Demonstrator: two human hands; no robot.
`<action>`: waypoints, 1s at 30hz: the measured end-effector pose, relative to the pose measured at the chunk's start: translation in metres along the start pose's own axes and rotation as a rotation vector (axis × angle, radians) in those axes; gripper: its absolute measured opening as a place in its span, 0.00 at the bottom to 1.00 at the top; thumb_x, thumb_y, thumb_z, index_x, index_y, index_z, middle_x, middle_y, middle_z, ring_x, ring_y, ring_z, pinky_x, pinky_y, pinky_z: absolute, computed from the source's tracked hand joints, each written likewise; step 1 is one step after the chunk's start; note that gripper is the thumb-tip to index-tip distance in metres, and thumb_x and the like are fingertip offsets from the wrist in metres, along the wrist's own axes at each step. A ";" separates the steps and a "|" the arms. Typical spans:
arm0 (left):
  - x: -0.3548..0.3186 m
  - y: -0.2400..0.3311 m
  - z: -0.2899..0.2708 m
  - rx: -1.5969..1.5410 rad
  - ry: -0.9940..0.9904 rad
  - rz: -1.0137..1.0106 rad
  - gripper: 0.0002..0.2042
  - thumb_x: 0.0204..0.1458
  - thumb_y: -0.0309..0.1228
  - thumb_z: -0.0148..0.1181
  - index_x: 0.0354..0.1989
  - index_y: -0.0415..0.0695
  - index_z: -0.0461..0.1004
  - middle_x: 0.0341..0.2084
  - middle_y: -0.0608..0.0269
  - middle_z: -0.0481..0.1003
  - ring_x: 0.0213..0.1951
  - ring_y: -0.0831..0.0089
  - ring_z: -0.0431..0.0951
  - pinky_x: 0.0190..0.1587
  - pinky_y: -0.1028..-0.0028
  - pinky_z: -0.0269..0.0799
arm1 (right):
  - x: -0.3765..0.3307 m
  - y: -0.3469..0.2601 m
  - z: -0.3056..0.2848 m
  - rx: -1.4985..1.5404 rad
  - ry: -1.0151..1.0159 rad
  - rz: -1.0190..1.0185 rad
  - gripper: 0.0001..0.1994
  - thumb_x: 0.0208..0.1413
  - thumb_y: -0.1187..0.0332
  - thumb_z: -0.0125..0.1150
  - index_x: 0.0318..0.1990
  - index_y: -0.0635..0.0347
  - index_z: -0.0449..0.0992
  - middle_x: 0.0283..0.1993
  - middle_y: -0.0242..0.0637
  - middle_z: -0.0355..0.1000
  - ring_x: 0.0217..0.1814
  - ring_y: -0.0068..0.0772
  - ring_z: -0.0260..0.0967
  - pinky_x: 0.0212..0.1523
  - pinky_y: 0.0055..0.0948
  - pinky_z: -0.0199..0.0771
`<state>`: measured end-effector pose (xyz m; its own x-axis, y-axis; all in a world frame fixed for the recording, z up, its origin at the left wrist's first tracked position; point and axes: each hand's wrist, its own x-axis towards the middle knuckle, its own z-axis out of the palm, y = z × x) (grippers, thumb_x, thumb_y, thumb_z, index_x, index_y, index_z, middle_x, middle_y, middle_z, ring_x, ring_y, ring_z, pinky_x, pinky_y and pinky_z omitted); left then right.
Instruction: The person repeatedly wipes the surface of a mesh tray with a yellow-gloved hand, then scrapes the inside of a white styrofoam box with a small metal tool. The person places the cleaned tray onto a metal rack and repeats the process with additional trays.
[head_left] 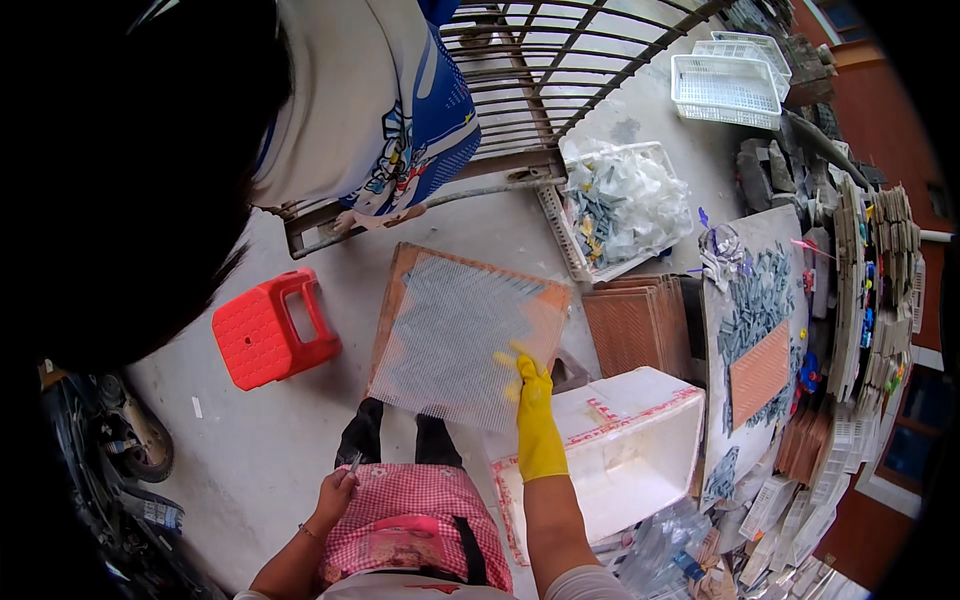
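My right hand (534, 400), in a yellow rubber glove, grips the lower right edge of a pale mesh sheet (455, 345). Some of its fingers show blurred through the mesh. The sheet lies over a brown ridged board (545, 300), with grey strips in a slanted pattern showing beneath it. My bare left hand (337, 492) is closed in front of my pink checked apron (400, 490). A small dark slim tool (355, 462) sticks up from its fingers; its exact kind is too small to make out.
A red plastic stool (275, 330) stands left. Another person (370, 120) is beside a metal rack (560, 60) ahead. Right are a crate of grey pieces and plastic (625, 200), a white foam box (650, 440), stacked brown boards (640, 320) and a table of grey strips (745, 300).
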<state>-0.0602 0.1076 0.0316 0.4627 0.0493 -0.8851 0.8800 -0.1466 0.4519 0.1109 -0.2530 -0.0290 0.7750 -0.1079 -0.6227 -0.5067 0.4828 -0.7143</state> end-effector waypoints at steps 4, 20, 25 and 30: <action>0.002 -0.005 0.003 -0.022 -0.013 0.028 0.13 0.54 0.32 0.45 0.20 0.40 0.67 0.11 0.69 0.64 0.16 0.82 0.62 0.20 0.80 0.57 | 0.007 0.009 -0.006 -0.015 0.043 0.027 0.15 0.57 0.66 0.44 0.49 0.62 0.68 0.38 0.44 0.73 0.24 0.20 0.69 0.18 0.12 0.68; 0.015 -0.005 0.012 -0.012 -0.039 0.066 0.13 0.54 0.33 0.44 0.21 0.40 0.67 0.12 0.69 0.64 0.16 0.83 0.61 0.19 0.81 0.56 | 0.014 0.002 -0.005 -0.048 -0.003 0.077 0.15 0.58 0.66 0.44 0.50 0.60 0.68 0.38 0.44 0.74 0.17 0.18 0.66 0.13 0.13 0.64; 0.017 0.006 0.016 0.008 -0.029 0.042 0.13 0.54 0.33 0.44 0.20 0.40 0.67 0.12 0.68 0.64 0.16 0.81 0.62 0.21 0.80 0.59 | 0.015 0.003 -0.004 -0.040 0.018 0.109 0.16 0.58 0.65 0.44 0.50 0.60 0.67 0.38 0.43 0.73 0.13 0.16 0.63 0.12 0.13 0.63; 0.021 0.011 0.017 0.027 -0.020 0.043 0.13 0.54 0.33 0.45 0.21 0.39 0.68 0.12 0.67 0.66 0.17 0.81 0.63 0.21 0.79 0.60 | 0.015 -0.004 -0.004 0.029 -0.037 0.144 0.17 0.58 0.64 0.45 0.51 0.60 0.66 0.38 0.44 0.73 0.15 0.18 0.65 0.13 0.13 0.65</action>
<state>-0.0424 0.0906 0.0160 0.4977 0.0230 -0.8670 0.8559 -0.1746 0.4867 0.1229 -0.2599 -0.0369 0.7086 -0.0039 -0.7056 -0.6030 0.5159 -0.6085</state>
